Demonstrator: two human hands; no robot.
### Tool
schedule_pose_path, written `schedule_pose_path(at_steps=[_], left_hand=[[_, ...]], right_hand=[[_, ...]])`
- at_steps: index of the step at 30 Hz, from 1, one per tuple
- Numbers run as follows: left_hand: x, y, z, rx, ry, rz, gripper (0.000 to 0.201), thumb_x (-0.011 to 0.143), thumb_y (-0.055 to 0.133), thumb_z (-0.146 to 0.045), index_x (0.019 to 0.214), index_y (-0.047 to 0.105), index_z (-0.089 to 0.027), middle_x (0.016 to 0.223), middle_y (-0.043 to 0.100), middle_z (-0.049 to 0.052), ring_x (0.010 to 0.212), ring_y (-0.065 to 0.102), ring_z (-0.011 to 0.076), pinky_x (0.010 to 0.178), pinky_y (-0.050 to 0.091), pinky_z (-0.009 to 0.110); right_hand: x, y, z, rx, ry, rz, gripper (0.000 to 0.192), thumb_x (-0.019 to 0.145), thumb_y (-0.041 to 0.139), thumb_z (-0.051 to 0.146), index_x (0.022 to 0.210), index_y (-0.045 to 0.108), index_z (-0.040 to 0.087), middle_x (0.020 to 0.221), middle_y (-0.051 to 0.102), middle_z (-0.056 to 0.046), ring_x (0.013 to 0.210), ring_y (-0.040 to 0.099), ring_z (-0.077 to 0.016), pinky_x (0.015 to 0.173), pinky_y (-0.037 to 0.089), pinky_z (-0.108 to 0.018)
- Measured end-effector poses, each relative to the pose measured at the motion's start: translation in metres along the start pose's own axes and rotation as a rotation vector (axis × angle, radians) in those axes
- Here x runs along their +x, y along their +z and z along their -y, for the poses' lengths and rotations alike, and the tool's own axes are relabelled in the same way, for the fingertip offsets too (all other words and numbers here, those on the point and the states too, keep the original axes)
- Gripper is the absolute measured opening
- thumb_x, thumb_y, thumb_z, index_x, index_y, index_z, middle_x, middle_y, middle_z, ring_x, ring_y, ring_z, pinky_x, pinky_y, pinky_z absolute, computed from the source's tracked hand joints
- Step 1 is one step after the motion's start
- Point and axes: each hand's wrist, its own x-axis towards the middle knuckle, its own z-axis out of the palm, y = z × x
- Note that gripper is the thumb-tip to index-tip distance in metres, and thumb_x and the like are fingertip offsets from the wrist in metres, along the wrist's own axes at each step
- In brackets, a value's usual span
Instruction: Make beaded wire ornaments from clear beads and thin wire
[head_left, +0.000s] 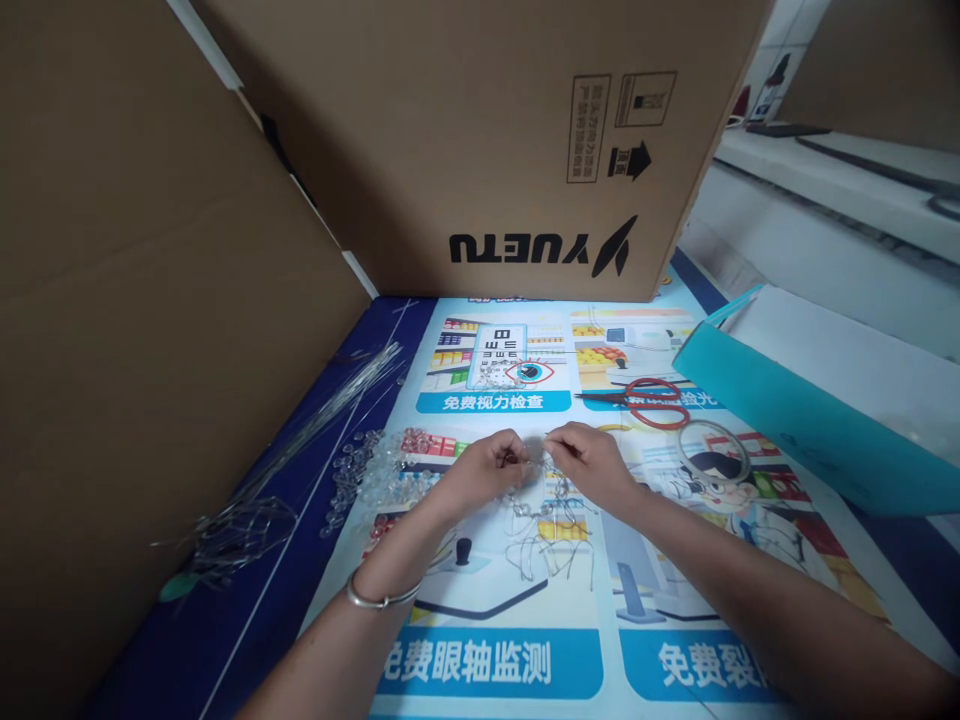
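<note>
Close together over the printed sheet, my left hand (491,468) and my right hand (589,468) are both pinched. A thin beaded wire (531,509) with clear beads hangs between and below the fingers, its loose silvery ends spread on the sheet. Both hands appear to grip parts of it; the exact hold at the fingertips is too small to see. Left of my left hand lies a heap of clear beads (375,478). Farther left, a bundle of cut wires (322,412) leans toward the cardboard. A small group of clear beads (501,376) lies beyond my hands.
Red-handled scissors (657,404) and a coil of wire (681,455) lie right of my hands. An opened turquoise box (810,420) stands at the right. A large cardboard carton (480,130) walls off the back and left. The printed sheet (510,610) covers the table.
</note>
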Motion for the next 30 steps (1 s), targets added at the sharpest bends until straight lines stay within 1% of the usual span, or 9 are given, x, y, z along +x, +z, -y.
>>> schedule_pose_path(at_steps=[6, 12, 18, 23, 30], left_hand=[[-0.0004, -0.0006, -0.0007, 0.015, -0.011, 0.004, 0.009, 0.07, 0.056, -0.02, 0.077, 0.052, -0.017, 0.059, 0.05, -0.004, 0.052, 0.044, 0.0074, 0.049, 0.033, 0.02], [0.0004, 0.0003, 0.0051, 0.066, -0.034, -0.012, 0.012, 0.07, 0.058, -0.025, 0.075, 0.051, -0.016, 0.065, 0.053, -0.001, 0.056, 0.049, 0.0094, 0.05, 0.037, 0.021], [0.0001, 0.0004, 0.004, 0.092, 0.006, -0.009, 0.01, 0.071, 0.056, -0.024, 0.078, 0.052, -0.017, 0.068, 0.054, -0.001, 0.057, 0.05, 0.0094, 0.051, 0.037, 0.021], [-0.0004, 0.0004, 0.0009, 0.103, -0.009, -0.015, 0.014, 0.07, 0.054, -0.021, 0.084, 0.054, -0.017, 0.07, 0.055, -0.001, 0.057, 0.048, 0.0087, 0.05, 0.036, 0.02], [0.0007, 0.0001, 0.0046, 0.101, -0.001, -0.029, 0.013, 0.069, 0.054, -0.019, 0.082, 0.055, -0.017, 0.069, 0.053, -0.001, 0.057, 0.047, 0.0088, 0.05, 0.036, 0.021]], right_hand=[[-0.001, 0.0004, 0.0007, 0.006, 0.032, 0.001, 0.013, 0.082, 0.047, 0.022, 0.075, 0.059, 0.021, 0.071, 0.058, 0.0, 0.069, 0.053, -0.0129, 0.063, 0.039, -0.023], [-0.0016, 0.0018, 0.0005, 0.006, 0.07, -0.027, 0.013, 0.082, 0.047, 0.023, 0.076, 0.058, 0.021, 0.07, 0.058, 0.001, 0.067, 0.052, -0.0127, 0.062, 0.038, -0.023], [-0.0008, 0.0014, 0.0001, 0.023, 0.039, -0.016, 0.013, 0.082, 0.047, 0.023, 0.076, 0.058, 0.021, 0.071, 0.058, 0.001, 0.067, 0.052, -0.0123, 0.062, 0.038, -0.023], [-0.0006, 0.0019, -0.0001, 0.035, 0.041, -0.022, 0.013, 0.082, 0.047, 0.024, 0.078, 0.059, 0.021, 0.071, 0.058, 0.0, 0.067, 0.052, -0.0127, 0.062, 0.039, -0.023], [-0.0009, 0.0019, -0.0007, 0.02, 0.014, -0.006, 0.013, 0.082, 0.047, 0.022, 0.076, 0.059, 0.021, 0.073, 0.059, 0.0, 0.07, 0.053, -0.013, 0.064, 0.04, -0.024]])
